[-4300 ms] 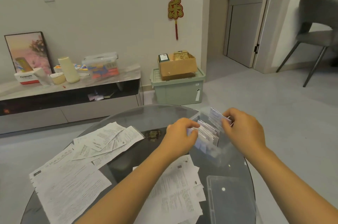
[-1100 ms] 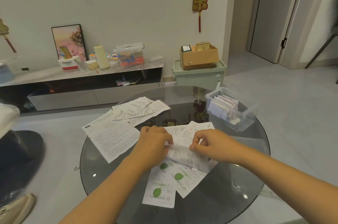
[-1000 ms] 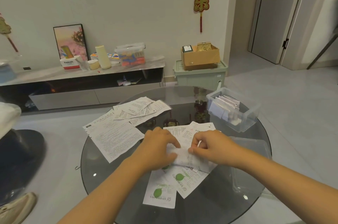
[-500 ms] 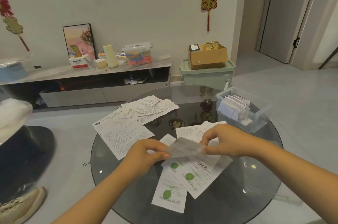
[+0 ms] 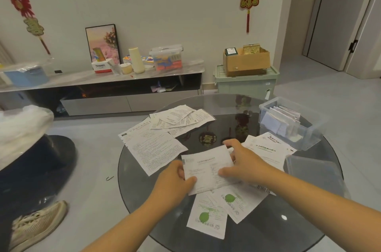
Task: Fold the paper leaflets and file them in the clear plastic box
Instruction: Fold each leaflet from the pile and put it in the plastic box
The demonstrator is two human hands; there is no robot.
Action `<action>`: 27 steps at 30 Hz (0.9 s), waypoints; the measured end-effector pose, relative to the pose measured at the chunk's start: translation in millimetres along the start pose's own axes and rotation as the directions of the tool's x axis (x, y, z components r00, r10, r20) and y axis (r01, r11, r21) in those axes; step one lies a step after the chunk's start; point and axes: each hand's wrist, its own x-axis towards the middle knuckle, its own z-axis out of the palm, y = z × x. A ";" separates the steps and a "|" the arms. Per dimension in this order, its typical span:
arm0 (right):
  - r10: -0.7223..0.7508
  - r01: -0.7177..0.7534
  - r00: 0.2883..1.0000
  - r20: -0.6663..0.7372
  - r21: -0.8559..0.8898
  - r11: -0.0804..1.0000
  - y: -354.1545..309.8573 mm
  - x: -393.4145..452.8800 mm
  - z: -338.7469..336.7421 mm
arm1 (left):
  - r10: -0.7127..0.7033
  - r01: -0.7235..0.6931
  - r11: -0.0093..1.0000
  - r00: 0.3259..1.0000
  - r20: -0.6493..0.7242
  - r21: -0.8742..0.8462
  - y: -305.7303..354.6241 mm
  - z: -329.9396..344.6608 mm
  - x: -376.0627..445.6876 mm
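Over the glass counter (image 5: 144, 200), our left hand (image 5: 175, 179) and right hand (image 5: 245, 164) pinch one unfolded leaflet (image 5: 208, 167), loose sheets (image 5: 156, 146) still awaiting folding beyond, while several folded ones already stand filed in the clear plastic box (image 5: 305, 138).

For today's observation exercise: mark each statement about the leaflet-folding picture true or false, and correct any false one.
1. Both hands hold one leaflet above the glass table. True: the left hand grips its near edge, the right hand its right side.
2. The clear plastic box is empty. False: folded papers stand in it.
3. The box's lid is on the box. False: it lies on the table, nearer the person.
4. Leaflets with green leaf marks lie below the hands. True.
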 end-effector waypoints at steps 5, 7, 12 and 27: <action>-0.099 0.092 0.995 -0.023 -0.194 0.977 -3.4 5.6 14.5 | 0.097 -0.092 0.988 0.995 -0.034 0.125 -6.1 -4.1 5.7; -0.112 0.110 0.994 0.011 -0.296 0.949 -5.4 4.9 14.8 | 0.203 -0.195 0.948 0.979 -0.007 0.253 -10.7 -5.3 10.0; -0.193 0.189 0.979 0.059 -0.606 0.773 -7.5 1.7 10.2 | 0.337 -0.394 0.793 0.919 0.204 0.465 -11.6 0.1 8.6; -0.202 0.151 0.970 -0.134 -0.321 0.935 5.7 3.9 4.3 | 0.303 -0.278 0.914 0.952 -0.040 0.295 1.4 3.3 16.2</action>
